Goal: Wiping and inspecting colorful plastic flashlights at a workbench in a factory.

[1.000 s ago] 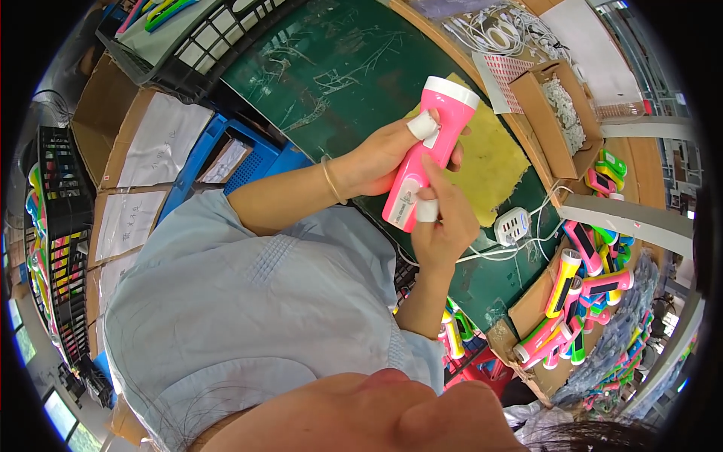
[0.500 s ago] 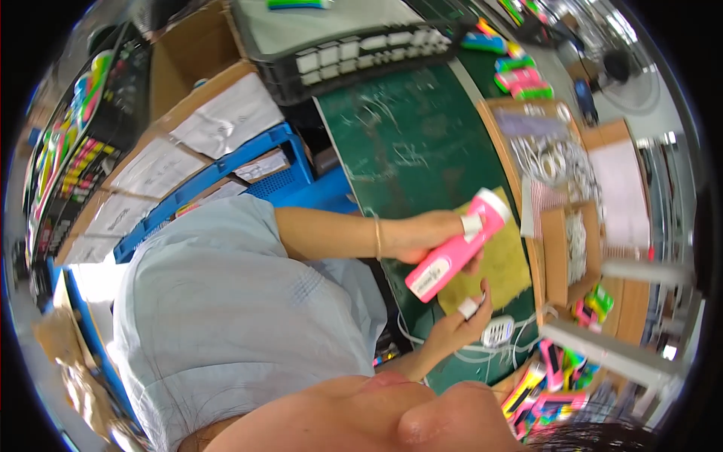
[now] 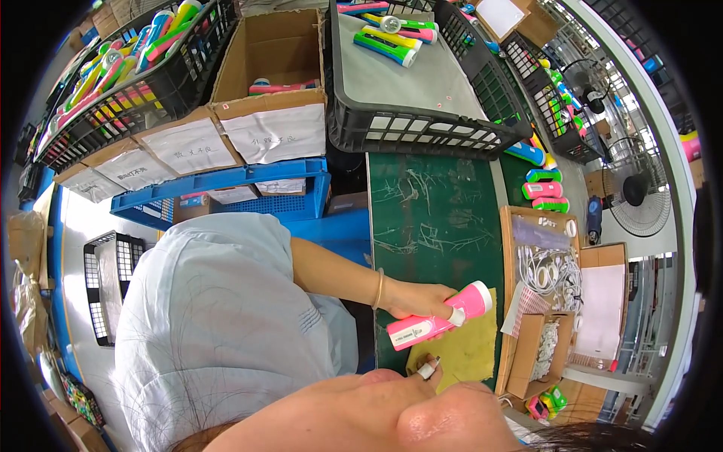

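The pink-and-white cylindrical plastic flashlight [image 3: 440, 323] in your left hand [image 3: 419, 299] looks smooth and glossy, and the white tape [image 3: 457, 317] on your thumb looks matt. Your thin gold-coloured round bangle [image 3: 379, 288] has a metallic sheen. The flat yellow sheet [image 3: 480, 346] is matt and slightly rough; its material is unclear. Your dark green flat surface [image 3: 437, 207] is smooth with a faint shine, scored by pale scratches. The black rectangular lattice crate [image 3: 354, 129] is hard plastic, the tall brown open box [image 3: 275, 45] matt cardboard, and your light-blue loose shirt [image 3: 226, 294] soft, creased, matt cloth.
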{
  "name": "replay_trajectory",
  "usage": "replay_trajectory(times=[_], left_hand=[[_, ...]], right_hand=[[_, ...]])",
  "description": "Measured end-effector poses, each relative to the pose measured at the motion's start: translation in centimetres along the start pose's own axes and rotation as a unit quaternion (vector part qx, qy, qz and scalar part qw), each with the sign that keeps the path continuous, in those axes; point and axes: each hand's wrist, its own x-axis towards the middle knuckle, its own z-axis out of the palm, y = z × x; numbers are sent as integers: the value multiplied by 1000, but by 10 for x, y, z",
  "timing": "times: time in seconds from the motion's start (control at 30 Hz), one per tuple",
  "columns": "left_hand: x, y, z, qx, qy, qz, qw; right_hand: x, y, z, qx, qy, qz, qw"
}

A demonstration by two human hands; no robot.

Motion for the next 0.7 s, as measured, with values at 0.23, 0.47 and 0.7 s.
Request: replay_trajectory(times=[0.23, 0.47, 0.7], left_hand=[[0, -1, -6, 64, 40, -26, 997], [-5, 14, -2, 292, -13, 141, 946], [-2, -5, -2, 359, 47, 61, 930]], right_hand=[[11, -10, -10, 57, -43, 50, 996], [19, 32, -27, 127, -150, 113, 974], [18, 23, -35, 156, -170, 136, 963]])
